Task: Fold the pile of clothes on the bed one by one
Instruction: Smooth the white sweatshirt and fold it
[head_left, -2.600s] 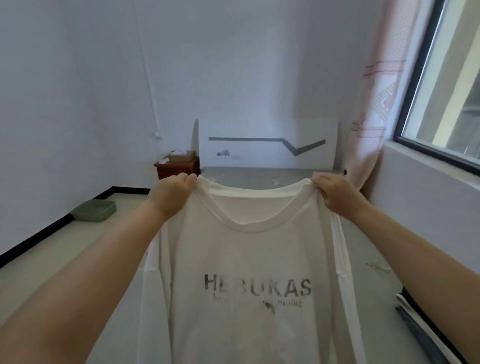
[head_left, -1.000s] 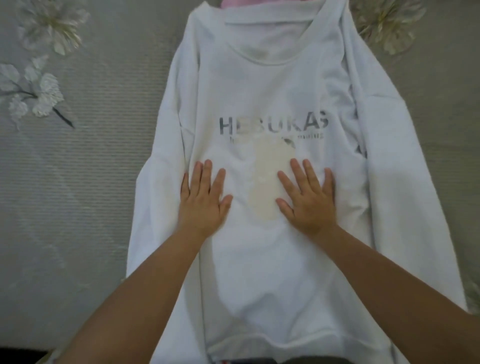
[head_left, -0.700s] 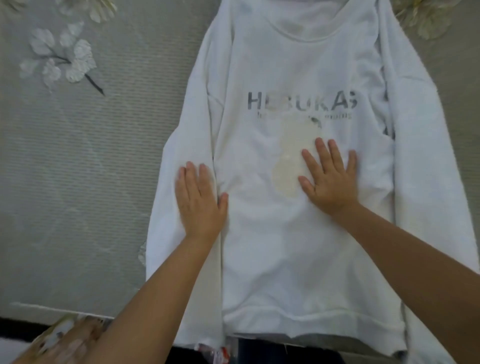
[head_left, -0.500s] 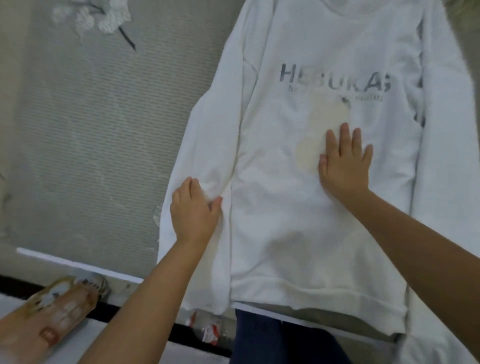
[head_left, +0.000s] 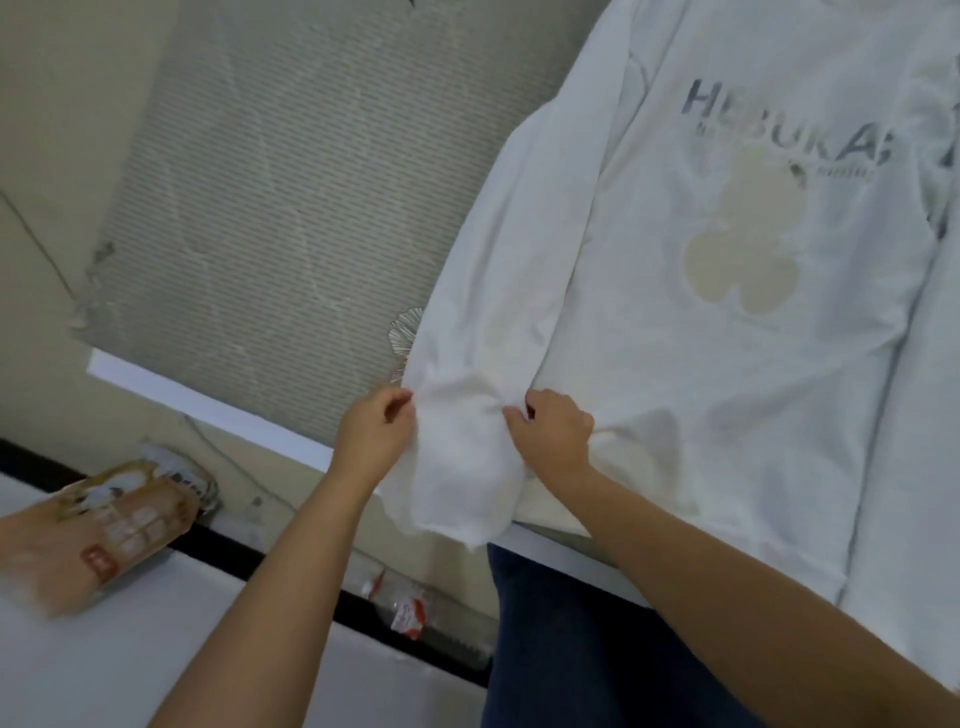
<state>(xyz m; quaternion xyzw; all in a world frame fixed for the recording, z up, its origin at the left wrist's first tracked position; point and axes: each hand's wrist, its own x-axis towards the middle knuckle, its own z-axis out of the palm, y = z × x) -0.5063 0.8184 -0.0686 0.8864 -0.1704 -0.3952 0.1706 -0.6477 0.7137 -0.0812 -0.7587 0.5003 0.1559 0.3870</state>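
Presently, the white sweatshirt (head_left: 727, 322) lay face up on the grey patterned bed cover (head_left: 270, 197), filling the frame from about 12 o'clock round to 4 o'clock, its printed lettering uppermost. I had both hands on its left sleeve (head_left: 467, 405), near the cuff end, at the bed's near edge. My left hand (head_left: 376, 431) pinched the sleeve's outer edge, at 9 o'clock of the cuff; my right hand (head_left: 553, 434) gripped the inner edge, at 3 o'clock of it, beside the body panel. The cloth was bunched between them.

Judgement: the step in hand was the first sleeve fold of this garment. The next move called for lifting the sleeve and carrying it toward 2 o'clock, across the chest, keeping it flat. No other clothes were in view.
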